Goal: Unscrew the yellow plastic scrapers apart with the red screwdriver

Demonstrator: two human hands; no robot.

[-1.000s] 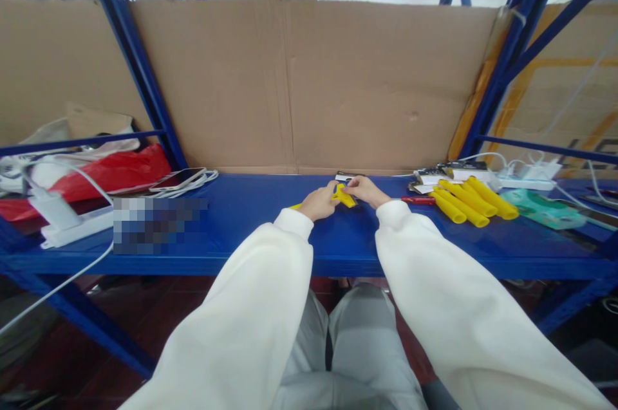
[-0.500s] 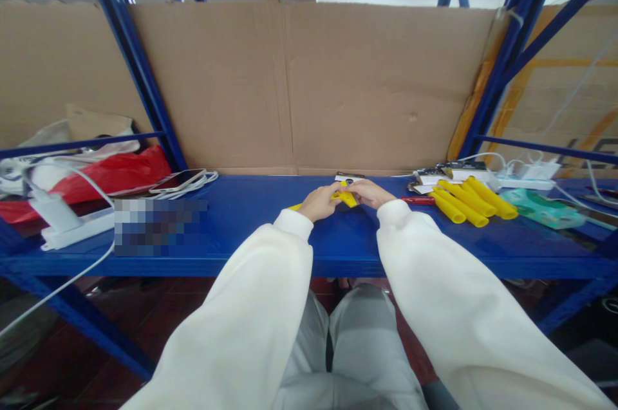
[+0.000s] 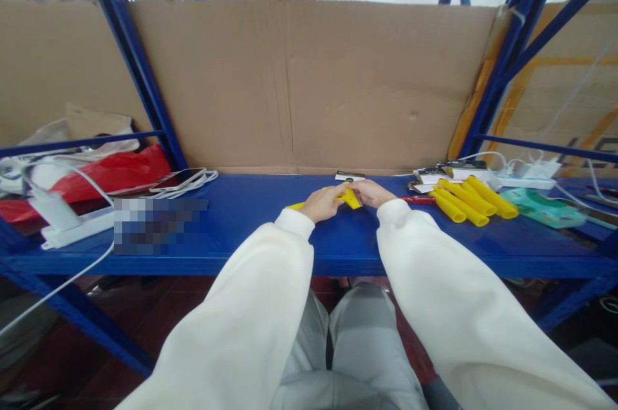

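Observation:
My left hand (image 3: 322,203) is closed around a yellow scraper (image 3: 352,199), whose handle sticks out to the left beneath the palm. At the flared head of the scraper, my right hand (image 3: 369,192) pinches with closed fingers, hiding part of it. A thin greyish edge shows along the head's right side. Just beyond the hands lies a small white and black box (image 3: 350,176). Right of my right hand rests a red tool (image 3: 419,200) on the blue shelf (image 3: 251,236).
Several yellow tubes (image 3: 466,201) lie at the right, before small black-and-white boxes (image 3: 466,170) and beside a green plastic packet (image 3: 541,207). A power strip (image 3: 82,227), a phone (image 3: 177,180) and a red bag (image 3: 116,172) are at left. Cardboard (image 3: 338,88) closes the back.
The scraper's head has turned slightly and shifted a little to the right between my hands. Both hands keep their hold, with only small finger movements.

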